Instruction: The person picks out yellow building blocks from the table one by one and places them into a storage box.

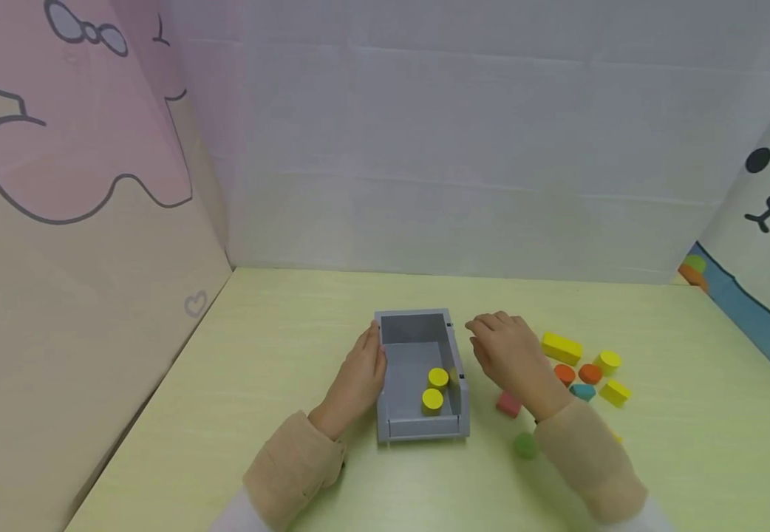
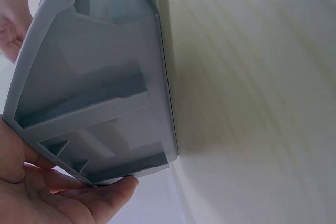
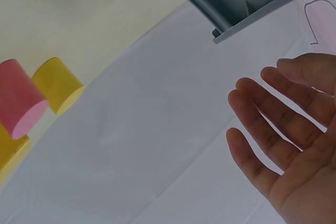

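Note:
A grey plastic storage bin [image 1: 423, 430] sits on the table, its lower-cut end towards me. Two yellow cylinder blocks [image 1: 432, 401] stand inside, near its right wall. My left hand [image 1: 356, 373] holds the bin by its left side; in the left wrist view, the fingers [image 2: 113, 195] lie against its outside near the far corner. To the right of the bin my right hand [image 1: 508, 355] is raised, fingers loosely bent and apart, nothing in them. The right wrist view shows that empty hand [image 3: 294, 135] beside the bin's edge [image 3: 273, 11].
Right of the right hand lie loose blocks: a yellow oblong block [image 1: 561, 348], a yellow cylinder [image 1: 607, 362], orange-red round blocks [image 1: 590, 374] and a teal block [image 1: 583, 391]. A red block [image 1: 509, 404] and green round block [image 1: 525, 445] lie nearer me. A white sheet [image 1: 465, 148] hangs behind.

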`<move>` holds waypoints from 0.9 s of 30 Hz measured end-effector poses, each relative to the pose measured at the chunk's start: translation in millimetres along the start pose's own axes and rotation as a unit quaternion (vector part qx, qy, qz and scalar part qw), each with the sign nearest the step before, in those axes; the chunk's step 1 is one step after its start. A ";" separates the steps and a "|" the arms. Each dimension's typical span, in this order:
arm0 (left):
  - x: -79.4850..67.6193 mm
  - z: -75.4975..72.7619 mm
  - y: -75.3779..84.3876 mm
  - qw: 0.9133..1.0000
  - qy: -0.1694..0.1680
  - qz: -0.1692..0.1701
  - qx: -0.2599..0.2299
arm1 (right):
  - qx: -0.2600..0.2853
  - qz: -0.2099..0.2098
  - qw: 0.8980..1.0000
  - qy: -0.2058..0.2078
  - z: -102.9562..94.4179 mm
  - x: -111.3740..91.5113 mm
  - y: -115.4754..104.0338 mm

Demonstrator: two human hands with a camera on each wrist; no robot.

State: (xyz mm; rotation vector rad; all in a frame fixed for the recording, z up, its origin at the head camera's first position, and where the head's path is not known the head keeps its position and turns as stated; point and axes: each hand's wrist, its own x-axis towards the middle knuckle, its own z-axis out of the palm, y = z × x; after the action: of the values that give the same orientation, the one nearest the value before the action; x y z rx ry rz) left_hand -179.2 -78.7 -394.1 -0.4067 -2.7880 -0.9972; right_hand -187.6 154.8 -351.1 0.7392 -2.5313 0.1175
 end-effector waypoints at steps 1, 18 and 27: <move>-0.1 0.0 -0.2 1.000 0.000 0.000 -0.001 | 0.002 0.004 1.000 -0.003 0.9 -0.3 2.4; -0.3 1.8 -1.6 1.000 -0.006 -0.009 -0.002 | 0.018 0.058 0.997 -0.055 24.6 -8.5 43.7; 0.1 1.5 -2.9 1.000 -0.005 -0.003 0.001 | 0.023 0.099 0.987 -0.123 28.8 -10.8 56.2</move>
State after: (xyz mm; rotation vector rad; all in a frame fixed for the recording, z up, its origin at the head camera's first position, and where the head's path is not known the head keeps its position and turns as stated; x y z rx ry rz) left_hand -180.2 -79.8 -396.9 -0.4047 -2.7992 -0.9967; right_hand -221.9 201.6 -378.4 0.5467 -2.8427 0.1605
